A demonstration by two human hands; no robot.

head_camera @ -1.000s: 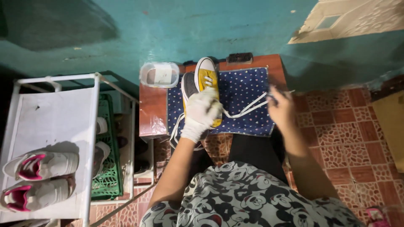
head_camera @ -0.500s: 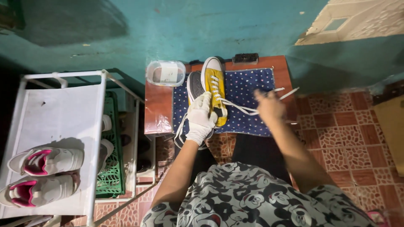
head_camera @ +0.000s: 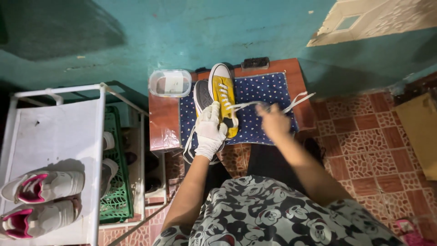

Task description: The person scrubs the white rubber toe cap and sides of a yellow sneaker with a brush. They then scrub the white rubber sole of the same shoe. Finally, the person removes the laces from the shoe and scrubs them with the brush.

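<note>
A yellow sneaker (head_camera: 223, 93) with a white toe cap lies on a dark blue dotted cloth (head_camera: 264, 98) on a small red-brown table (head_camera: 161, 123). My left hand (head_camera: 210, 130), in a white glove, grips the sneaker's heel end. Beside it a second, grey-soled shoe (head_camera: 201, 94) lies partly under that hand. My right hand (head_camera: 273, 120), bare and blurred, pinches the white shoelace (head_camera: 296, 101), which runs from the sneaker's eyelets out to the right.
A clear plastic box (head_camera: 170, 83) sits at the table's back left corner, a dark brush (head_camera: 255, 62) at its back edge. A white shoe rack (head_camera: 50, 150) on the left holds a pair of white and pink sneakers (head_camera: 41, 200). A green crate (head_camera: 116, 182) stands beside it. Tiled floor lies right.
My right hand has drawn the lace from the far right back toward the sneaker. The left hand keeps its hold on the shoe. The view has shifted slightly.
</note>
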